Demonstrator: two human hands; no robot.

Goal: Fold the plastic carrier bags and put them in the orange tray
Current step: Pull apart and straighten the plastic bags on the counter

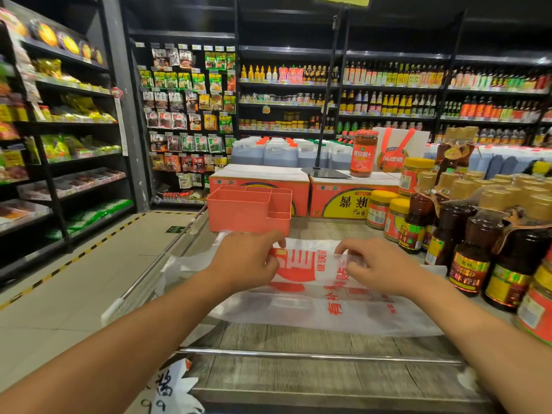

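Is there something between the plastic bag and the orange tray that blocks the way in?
Nothing visible does. The orange tray stands just behind the carrier bag, its top open. The left hand and right hand both pinch the bag. The sauce bottles stand to the right, off that path.

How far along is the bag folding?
Done: nothing; no bag shows in the orange tray. In hand: one plastic bag lies on the table, with left hand and right hand pinching its far edge. Left: finish folding it, then tray it.
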